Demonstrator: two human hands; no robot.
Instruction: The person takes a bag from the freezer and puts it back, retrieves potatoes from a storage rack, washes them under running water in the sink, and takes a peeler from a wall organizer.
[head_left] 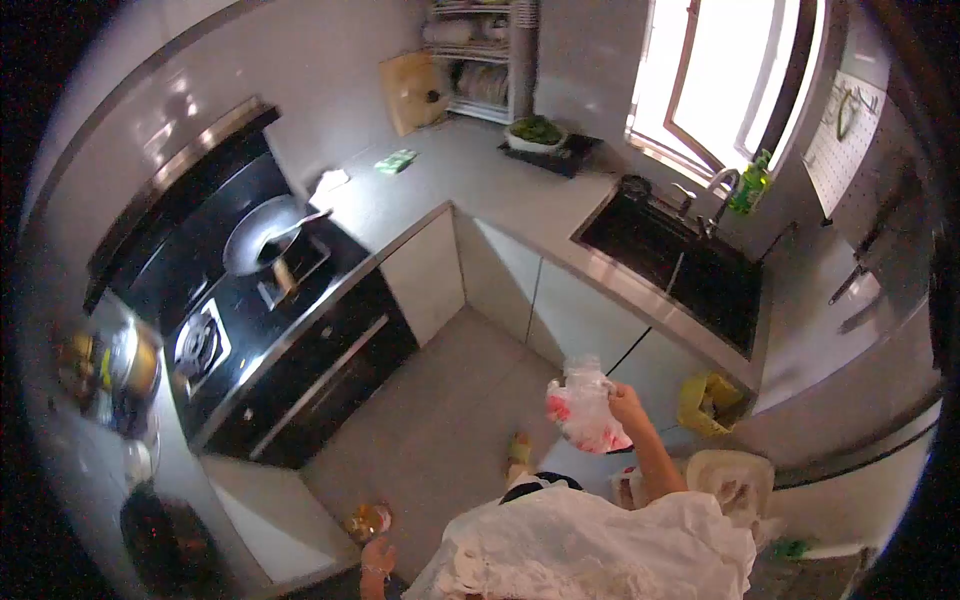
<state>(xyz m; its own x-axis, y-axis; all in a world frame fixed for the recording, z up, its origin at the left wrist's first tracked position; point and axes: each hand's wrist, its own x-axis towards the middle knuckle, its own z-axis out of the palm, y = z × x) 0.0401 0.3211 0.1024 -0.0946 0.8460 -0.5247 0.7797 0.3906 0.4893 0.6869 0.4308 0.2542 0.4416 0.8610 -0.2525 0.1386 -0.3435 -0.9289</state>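
My right hand [625,403] grips a thin, see-through plastic bag [590,410] with red print, which hangs crumpled over the floor in front of the lower cabinets. Low in the view, my left hand [378,560] is closed at the lower end of a shiny clear packet [368,522] with orange-yellow contents. The packet appears held in its fingers, though the grip is blurred. A yellow bin [705,405] stands just right of my right hand.
A wok [262,235] sits on the black stove [310,275] at left. The dark sink [670,260] lies under the open window. Leafy greens fill a white bowl [535,133] on the counter [420,185]. A pale tub [735,480] is at lower right.
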